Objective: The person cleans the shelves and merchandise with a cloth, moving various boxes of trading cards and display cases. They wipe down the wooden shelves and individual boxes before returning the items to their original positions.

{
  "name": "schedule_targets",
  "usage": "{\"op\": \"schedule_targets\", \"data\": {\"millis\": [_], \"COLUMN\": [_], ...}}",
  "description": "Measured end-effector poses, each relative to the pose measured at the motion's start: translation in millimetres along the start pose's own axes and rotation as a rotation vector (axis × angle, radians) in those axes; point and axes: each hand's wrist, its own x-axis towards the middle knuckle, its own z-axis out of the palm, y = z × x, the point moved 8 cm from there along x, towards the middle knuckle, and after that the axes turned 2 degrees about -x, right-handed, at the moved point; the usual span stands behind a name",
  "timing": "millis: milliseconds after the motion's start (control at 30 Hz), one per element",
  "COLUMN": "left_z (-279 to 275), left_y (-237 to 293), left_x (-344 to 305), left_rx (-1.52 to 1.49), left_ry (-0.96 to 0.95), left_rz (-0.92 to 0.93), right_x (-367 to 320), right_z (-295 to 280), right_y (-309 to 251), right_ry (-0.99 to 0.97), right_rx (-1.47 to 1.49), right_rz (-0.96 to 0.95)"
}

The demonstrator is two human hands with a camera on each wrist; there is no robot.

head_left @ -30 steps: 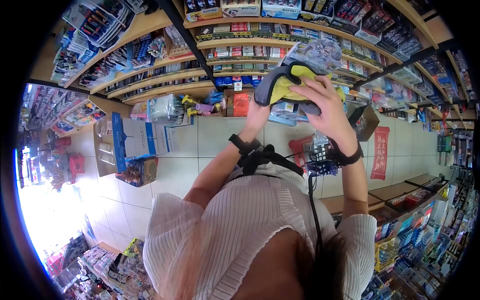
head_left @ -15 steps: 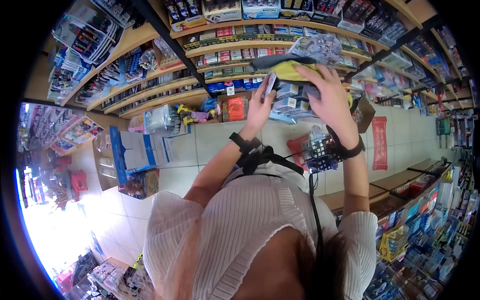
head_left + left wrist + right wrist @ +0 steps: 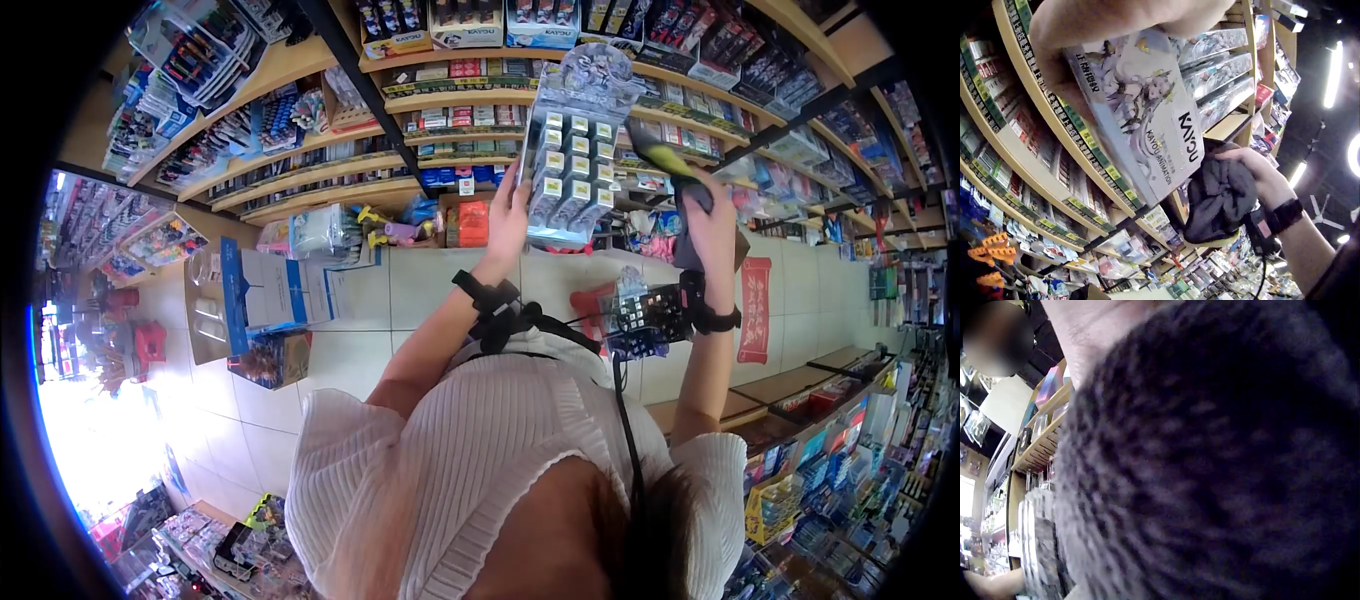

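My left hand (image 3: 507, 222) grips the left side of a display box (image 3: 541, 212) with several slim white-topped packs standing in it. In the left wrist view the printed side of this display box (image 3: 1154, 125) reads KAYOU ANIMATION, and my fingers lie along its far edge. To the right of the box, my right hand (image 3: 710, 222) holds a bunched cleaning cloth (image 3: 660, 150), grey on one face and yellow on the other. The grey face of the cloth (image 3: 1210, 462) fills most of the right wrist view and hides the fingers there.
Curved wooden shelves (image 3: 450, 100) packed with small boxes rise in front, with more KAYOU display boxes (image 3: 467, 30) on the upper one. On the tiled floor (image 3: 360, 345) stand an open carton (image 3: 215, 320) at left and wrapped goods (image 3: 325, 235) beneath the shelves.
The cloth has moved off the display box to the right with my right hand. My left hand has shifted onto the box's left side, and the box's packs now show fully.
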Motion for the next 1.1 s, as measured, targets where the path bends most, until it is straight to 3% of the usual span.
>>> {"op": "schedule_targets", "data": {"millis": [67, 133, 200, 233, 300, 433, 467, 533, 600, 633, 733, 800, 933, 1000, 1067, 1100], "left_z": [-2, -6, -1, 6, 4, -10, -16, -18, -16, -14, -9, -10, -15, -11, 3, 18], "left_y": [-1, -23, -23, -18, -18, -3, -3, 3, 7, 4, 2, 6, 21, 50, 68, 96], "left_x": [7, 13, 12, 12, 10, 5, 5, 8, 15, 18, 20, 19, 17, 18, 25, 26], "left_rx": [0.064, 0.143, 0.305, 0.174, 0.149, 0.07, 0.052, 0.009, 0.14, 0.154, 0.214, 0.213, 0.077, 0.148, 0.101, 0.133], "left_ry": [-0.019, -0.024, -0.028, -0.064, -0.05, 0.039, 0.078, 0.107, 0.056, 0.038, 0.032, 0.056, 0.071, 0.063, -0.084, -0.16], "left_rz": [-0.011, -0.047, -0.035, 0.044, 0.018, -0.026, -0.062, -0.075, -0.046, -0.015, -0.02, -0.042, -0.092, 0.021, 0.093, 0.086], "right_x": [4, 1, -8, -14, -13, 1, 2, 3, -2, -9, -34, -31, -18, -22, -38, -45], "right_z": [0, -1, 22, 33, 38, 35, 30, 15, 11, 14, 45, 39, 11, 6, 14, 20], "right_y": [-8, -74, -109, -120, -109, -30, -19, -35, -74, -100, -137, -121, -36, 4, 44, 54], "right_ry": [0.043, 0.027, -0.118, -0.19, -0.202, -0.142, -0.068, -0.052, -0.028, 0.008, -0.188, -0.161, 0.036, 0.081, 0.061, 0.11], "right_rx": [0.172, 0.315, 0.089, -0.031, -0.079, -0.3, -0.257, -0.024, 0.198, 0.162, -0.093, -0.09, -0.217, -0.094, 0.011, -0.009], "right_rz": [0.006, -0.282, -0.486, -0.54, -0.474, -0.249, -0.264, -0.096, -0.167, -0.408, -0.579, -0.551, -0.283, -0.169, -0.045, -0.073]}}
